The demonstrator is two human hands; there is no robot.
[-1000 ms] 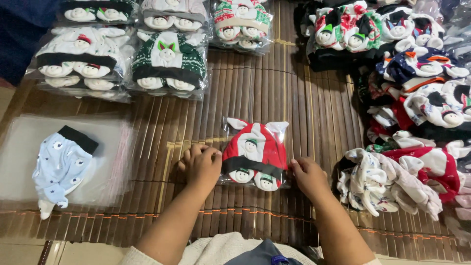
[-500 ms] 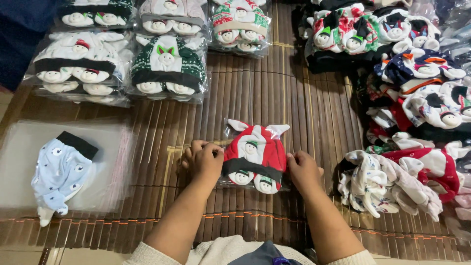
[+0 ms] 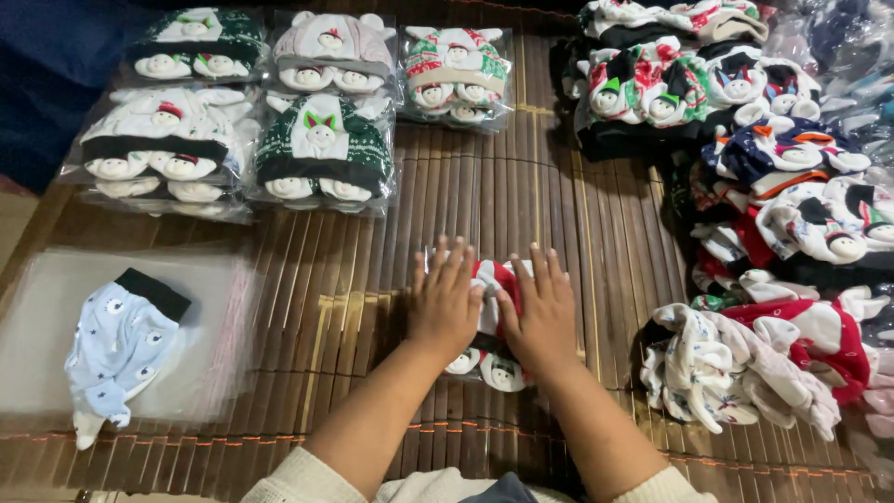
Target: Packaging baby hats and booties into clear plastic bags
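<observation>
Bamboo slats cover the tabletop [image 3: 521, 196], with bagged packs far left and loose baby pants piled right. Both hands, left [image 3: 445, 303] and right [image 3: 540, 312], lie flat with fingers spread, pressing the red pack [image 3: 488, 279] at near centre; even downward pressure, swept outward, would flatten it best.

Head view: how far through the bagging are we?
Done: five sealed clear packs lie in rows at the top left of the bamboo mat. In hand: left hand and right hand lie flat, side by side, on the red-and-white bagged set. Left: a blue garment on the flat bags, plus the loose pile on the right.
</observation>
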